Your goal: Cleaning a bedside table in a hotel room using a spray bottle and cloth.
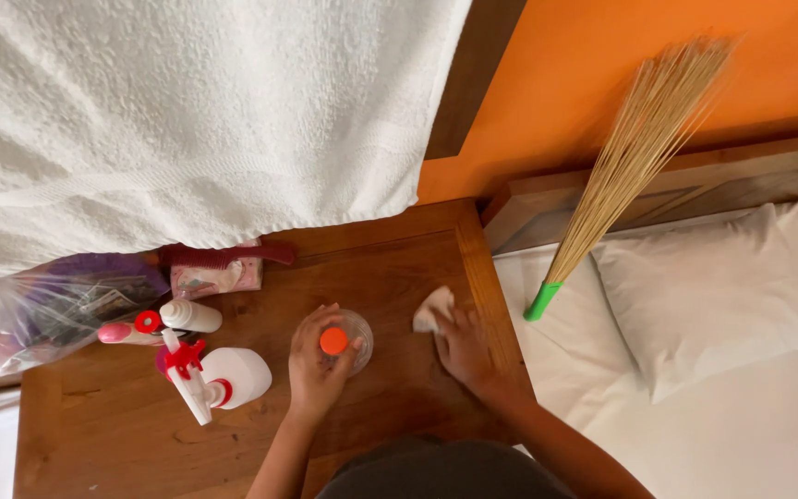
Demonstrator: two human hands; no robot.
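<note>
My left hand (314, 367) grips a clear bottle with an orange cap (333, 341) that stands on a wooden bedside table (390, 254). The fingers wrap around its top. To the right, my right hand (462, 349) presses a small white cloth (431, 308) flat on the tabletop near the table's right edge. Both forearms reach in from the bottom of the view.
A white spray bottle with a red trigger (219, 379), a small white bottle (187, 316), a pink item (117, 333), a clear plastic bag (39, 310) and a red comb (233, 252) crowd the table's left. A white towel (187, 120) hangs above. A straw broom (621, 166) leans by the bed pillow (713, 296).
</note>
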